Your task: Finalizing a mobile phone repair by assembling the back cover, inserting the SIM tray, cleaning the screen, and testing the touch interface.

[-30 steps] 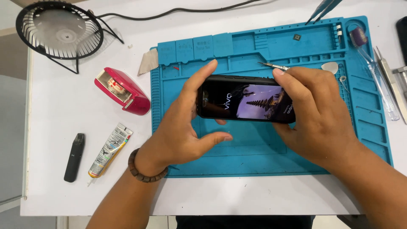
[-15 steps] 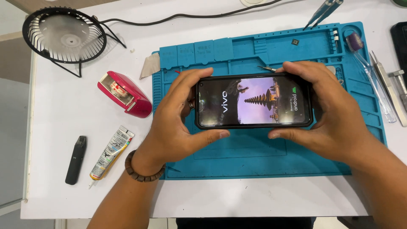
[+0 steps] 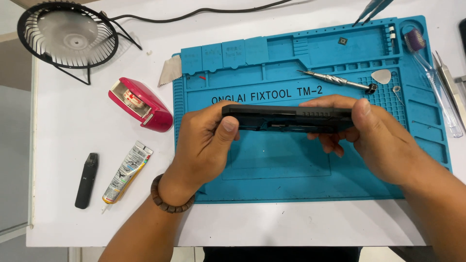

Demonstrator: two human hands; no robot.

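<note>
Phone [image 3: 286, 119] above mat [image 3: 291, 170], tape dispenser [image 3: 141, 103] left

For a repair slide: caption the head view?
Both hands hold a black phone edge-on above a blue mat.

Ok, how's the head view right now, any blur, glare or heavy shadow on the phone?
Head view: sharp, evenly lit; the phone, held edge-on by left hand and right hand, shows no glare; soft shadows only under the hands on the blue mat; fan blades blurred.
</note>
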